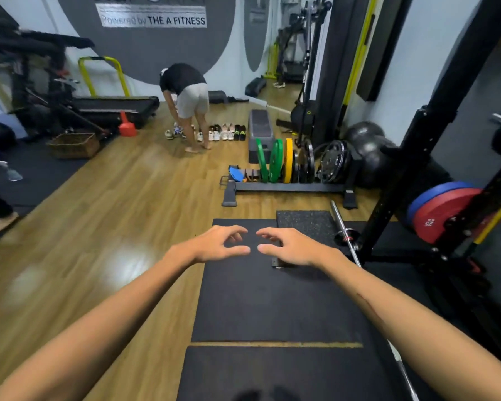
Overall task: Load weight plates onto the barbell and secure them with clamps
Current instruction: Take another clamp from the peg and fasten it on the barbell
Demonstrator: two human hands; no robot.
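My left hand [219, 243] and my right hand [287, 246] are stretched out side by side over a black floor mat [272, 299], fingers loosely curled, holding nothing. The barbell [343, 227] lies on the floor to the right, its bare sleeve end pointing away from me. Ahead stands a plate rack [289, 186] with green plates [272, 164], a yellow plate [288, 163] and black plates [331, 162] upright in its slots. A red plate [437, 217] and a blue plate [434, 195] hang on the squat rack at the right.
The black squat rack upright [411, 157] rises close on my right. A person [188, 102] bends over a row of shoes [223, 132] at the far wall. A treadmill [110, 107], a wicker basket [74, 144] and a step bench [261, 131] stand beyond the wooden floor.
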